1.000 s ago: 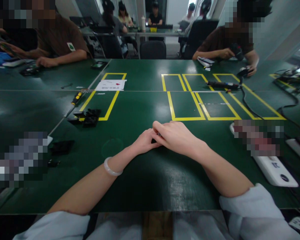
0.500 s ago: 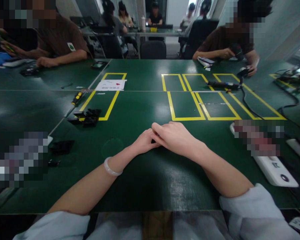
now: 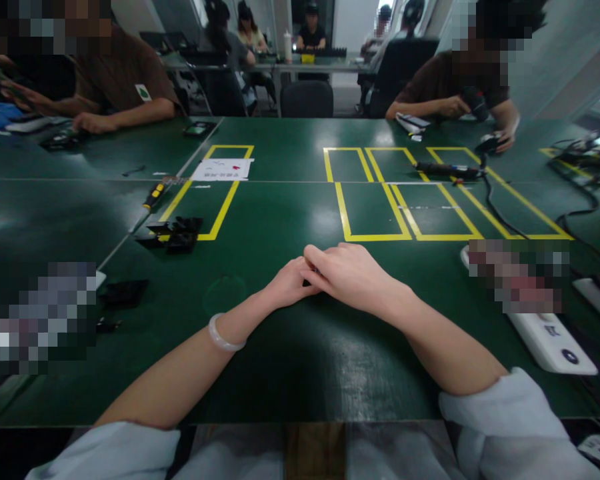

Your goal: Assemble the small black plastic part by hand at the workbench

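Observation:
My left hand [image 3: 291, 280] and my right hand [image 3: 353, 270] meet above the near middle of the green table [image 3: 280, 360]. Both are closed, the right lapped partly over the left, with the fingertips tucked between them. Whether anything small lies inside is hidden. A pale bangle [image 3: 226, 333] circles my left wrist. To the left of my hands lie black plastic parts [image 3: 180, 235], several in a small heap. A white device [image 3: 553, 340], partly blurred out, rests right of my right forearm.
A yellow and black screwdriver [image 3: 155, 196] and a paper sheet [image 3: 223, 169] lie farther left. Yellow tape outlines [image 3: 377, 237] mark the table. A black cylindrical tool [image 3: 447, 171] with a cable lies at right. Two co-workers sit across, one with a hand on a dark tool [image 3: 475, 102].
My hands stay clasped in the same place. At the far left, the co-worker's held object has shifted slightly; little else differs.

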`<state>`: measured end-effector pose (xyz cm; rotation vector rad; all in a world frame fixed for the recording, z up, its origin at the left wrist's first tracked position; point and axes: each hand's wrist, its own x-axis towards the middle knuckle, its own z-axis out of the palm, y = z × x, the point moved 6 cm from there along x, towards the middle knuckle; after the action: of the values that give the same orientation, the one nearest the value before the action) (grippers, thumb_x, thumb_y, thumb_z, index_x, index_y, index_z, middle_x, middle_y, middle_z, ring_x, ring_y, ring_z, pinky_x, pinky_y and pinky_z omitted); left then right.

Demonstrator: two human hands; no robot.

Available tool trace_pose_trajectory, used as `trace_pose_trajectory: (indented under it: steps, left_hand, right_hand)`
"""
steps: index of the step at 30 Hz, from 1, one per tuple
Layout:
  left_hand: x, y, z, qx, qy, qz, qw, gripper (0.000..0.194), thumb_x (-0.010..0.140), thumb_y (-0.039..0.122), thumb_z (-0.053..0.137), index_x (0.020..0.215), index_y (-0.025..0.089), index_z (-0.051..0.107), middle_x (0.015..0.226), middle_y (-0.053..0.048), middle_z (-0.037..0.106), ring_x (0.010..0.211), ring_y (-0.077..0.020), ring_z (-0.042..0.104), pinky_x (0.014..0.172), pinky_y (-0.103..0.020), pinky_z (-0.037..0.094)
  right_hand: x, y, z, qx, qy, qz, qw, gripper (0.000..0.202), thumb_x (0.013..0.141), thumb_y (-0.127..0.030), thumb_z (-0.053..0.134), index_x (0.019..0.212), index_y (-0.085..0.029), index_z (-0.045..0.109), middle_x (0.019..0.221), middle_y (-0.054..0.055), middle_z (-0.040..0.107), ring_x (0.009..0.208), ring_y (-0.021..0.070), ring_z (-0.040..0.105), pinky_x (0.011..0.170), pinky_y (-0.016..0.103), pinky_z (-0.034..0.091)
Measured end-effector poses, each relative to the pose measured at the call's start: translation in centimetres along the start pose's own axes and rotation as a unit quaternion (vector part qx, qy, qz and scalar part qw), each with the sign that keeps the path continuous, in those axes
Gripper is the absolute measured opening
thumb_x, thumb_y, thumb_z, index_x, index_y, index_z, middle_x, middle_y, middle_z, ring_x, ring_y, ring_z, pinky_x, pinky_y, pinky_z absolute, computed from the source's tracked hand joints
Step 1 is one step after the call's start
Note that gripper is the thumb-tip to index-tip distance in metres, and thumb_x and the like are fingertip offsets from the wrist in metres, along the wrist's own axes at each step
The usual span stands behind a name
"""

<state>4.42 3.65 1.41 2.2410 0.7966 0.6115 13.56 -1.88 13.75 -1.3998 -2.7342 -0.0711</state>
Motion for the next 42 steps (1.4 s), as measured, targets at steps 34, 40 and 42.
trace_pose_trajectory:
  steps: [34, 40, 42]
  left_hand:
    - [-0.05, 0.36, -0.16, 0.026, -0.004, 0.012, 1.0, 0.041, 0.089, 0.045, 0.069, 0.12, 0.018, 0.063, 0.125, -0.012, 0.067, 0.118, -0.0337, 0.062, 0.102, -0.05, 0.051]
    - [0.03, 0.36, -0.14, 0.014, -0.003, 0.007, 1.0, 0.036, 0.089, 0.042, 0.07, 0.117, 0.021, 0.064, 0.123, -0.01, 0.068, 0.118, -0.0329, 0.063, 0.101, -0.048, 0.052]
    - [-0.02, 0.14, -0.04, 0.015, -0.007, -0.003, 1.0, 0.033, 0.088, 0.047, 0.07, 0.107, 0.02, 0.067, 0.116, -0.011, 0.07, 0.114, -0.0341, 0.064, 0.097, -0.048, 0.054]
  right_hand:
    - [0.13, 0.34, -0.08, 0.01, -0.018, 0.025, 0.999, 0.02, 0.103, -0.019, 0.035, 0.111, -0.017, 0.053, 0.085, 0.007, 0.074, 0.075, 0.0188, 0.068, 0.06, 0.03, 0.026]
    - [0.07, 0.21, -0.33, 0.02, 0.003, 0.021, 1.0, 0.023, 0.105, -0.031, 0.036, 0.11, -0.017, 0.054, 0.087, 0.006, 0.074, 0.075, 0.0194, 0.069, 0.06, 0.031, 0.026]
    - [0.13, 0.31, -0.07, 0.002, -0.003, 0.02, 1.0, 0.026, 0.107, -0.034, 0.034, 0.107, -0.018, 0.055, 0.081, 0.006, 0.073, 0.073, 0.0204, 0.069, 0.059, 0.031, 0.025]
